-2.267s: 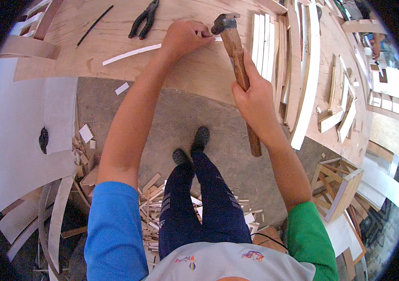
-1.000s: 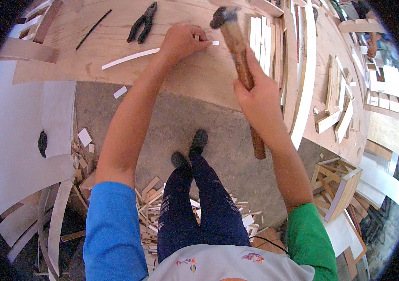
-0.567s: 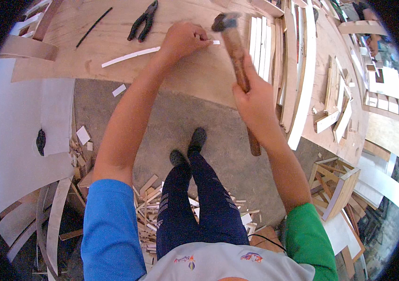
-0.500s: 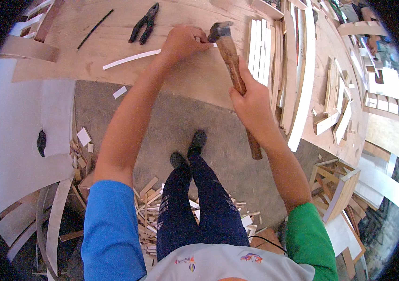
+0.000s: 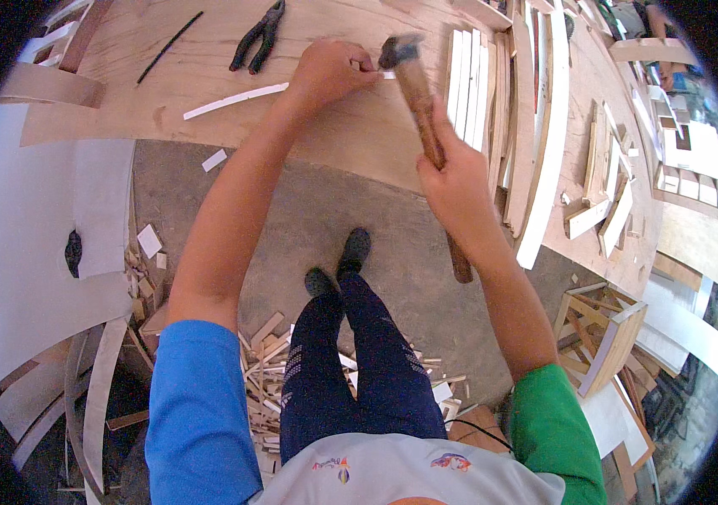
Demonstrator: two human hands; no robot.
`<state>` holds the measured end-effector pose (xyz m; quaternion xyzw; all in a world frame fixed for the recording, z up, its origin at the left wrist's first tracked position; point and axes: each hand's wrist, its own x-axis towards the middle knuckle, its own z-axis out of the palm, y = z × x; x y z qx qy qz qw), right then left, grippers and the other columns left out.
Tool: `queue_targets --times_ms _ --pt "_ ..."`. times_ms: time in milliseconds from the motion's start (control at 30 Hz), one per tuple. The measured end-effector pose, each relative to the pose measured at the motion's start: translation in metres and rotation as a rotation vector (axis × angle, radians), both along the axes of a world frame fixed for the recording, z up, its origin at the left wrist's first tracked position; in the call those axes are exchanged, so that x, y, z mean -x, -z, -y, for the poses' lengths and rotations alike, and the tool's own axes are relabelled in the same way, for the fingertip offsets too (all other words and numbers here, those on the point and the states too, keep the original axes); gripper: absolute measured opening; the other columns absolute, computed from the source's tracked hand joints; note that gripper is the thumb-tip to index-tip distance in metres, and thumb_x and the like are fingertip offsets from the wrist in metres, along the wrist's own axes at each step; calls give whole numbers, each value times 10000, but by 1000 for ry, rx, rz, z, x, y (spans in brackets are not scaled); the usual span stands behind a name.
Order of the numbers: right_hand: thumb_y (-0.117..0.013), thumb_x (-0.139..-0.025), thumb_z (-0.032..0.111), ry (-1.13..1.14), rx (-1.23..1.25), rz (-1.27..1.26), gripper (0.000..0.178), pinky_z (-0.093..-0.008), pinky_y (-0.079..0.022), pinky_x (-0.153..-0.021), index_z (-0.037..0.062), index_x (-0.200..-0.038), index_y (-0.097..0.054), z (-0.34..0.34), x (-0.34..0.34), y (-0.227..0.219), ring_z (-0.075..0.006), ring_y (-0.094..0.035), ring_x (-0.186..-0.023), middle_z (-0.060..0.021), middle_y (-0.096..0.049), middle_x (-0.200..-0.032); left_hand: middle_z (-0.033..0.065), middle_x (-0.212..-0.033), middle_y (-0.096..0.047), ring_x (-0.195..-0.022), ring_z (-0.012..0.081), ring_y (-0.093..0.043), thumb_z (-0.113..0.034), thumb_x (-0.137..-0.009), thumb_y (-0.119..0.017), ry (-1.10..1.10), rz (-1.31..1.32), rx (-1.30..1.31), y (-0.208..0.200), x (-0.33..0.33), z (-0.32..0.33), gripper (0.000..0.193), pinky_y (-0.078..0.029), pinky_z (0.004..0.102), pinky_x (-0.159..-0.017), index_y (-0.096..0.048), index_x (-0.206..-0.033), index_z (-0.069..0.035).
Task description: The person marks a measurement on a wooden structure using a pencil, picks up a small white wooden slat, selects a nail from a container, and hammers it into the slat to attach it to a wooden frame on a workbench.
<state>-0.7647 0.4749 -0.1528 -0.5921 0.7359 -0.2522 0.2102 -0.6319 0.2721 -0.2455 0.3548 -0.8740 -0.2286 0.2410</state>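
Observation:
My right hand (image 5: 457,187) is wrapped round the wooden handle of a hammer (image 5: 414,93), whose dark metal head is slightly blurred above the wooden table. The head hangs just right of my left hand (image 5: 333,71). That hand is closed, thumb and fingers pinched together over a thin white strip (image 5: 237,100) lying on the table. One end of the strip shows left of my wrist, and a short piece shows between my fingertips and the hammer. What the fingertips pinch is too small and hidden to make out.
Black-handled pliers (image 5: 258,38) and a thin black rod (image 5: 169,48) lie beyond my left arm on the table (image 5: 359,139). White and wooden strips (image 5: 468,88) are stacked to the right. Wood offcuts (image 5: 266,362) litter the floor around my legs. A wooden frame (image 5: 601,332) stands at right.
The hammer head has shifted slightly up and to the right and is more blurred. My left hand stays pinched in nearly the same spot over the strip.

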Motion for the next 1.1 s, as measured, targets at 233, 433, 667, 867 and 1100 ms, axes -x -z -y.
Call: queue_targets --times_ms 233,433,667,867,1100 --pt "-555 -769 36 0 167 0 692 -481 -506 -716 66 -1434 -364 -6 -5 -13 -423 -638 -752 -268 -630 -830 93 -732 -689 -695 287 -659 -370 -714 -756 -57 18 -104 -7 -4 -10 266 -521 385 -678 -737 -787 -115" --pt "-556 -757 32 62 85 125 714 -496 -500 -756 50 -1440 -346 -4 -8 -21 -436 -630 -804 -283 -627 -893 101 -734 -687 -692 288 -658 -376 -719 -752 -10 25 -22 1 -1 -3 267 -523 384 -683 -737 -787 -118" --pt "-568 -768 33 109 -12 85 715 -466 -505 -783 71 -1448 -349 -2 -4 -21 -421 -639 -842 -286 -631 -946 97 -764 -695 -722 285 -662 -407 -716 -751 -45 47 -113 -6 -5 -5 290 -525 390 -708 -741 -791 -126" --pt "-569 -776 41 1 86 -10 704 -467 -510 -724 75 -1444 -350 -5 3 8 -430 -639 -793 -281 -632 -880 92 -760 -696 -722 293 -660 -414 -717 -752 20 34 -34 -3 6 -4 295 -526 393 -704 -746 -803 -132" --pt "-587 -762 39 2 35 -22 716 -436 -516 -675 89 -1442 -368 3 0 -2 -403 -647 -709 -259 -628 -799 92 -757 -696 -722 289 -662 -423 -720 -750 -8 105 -42 -5 2 -2 304 -526 394 -697 -739 -778 -124"
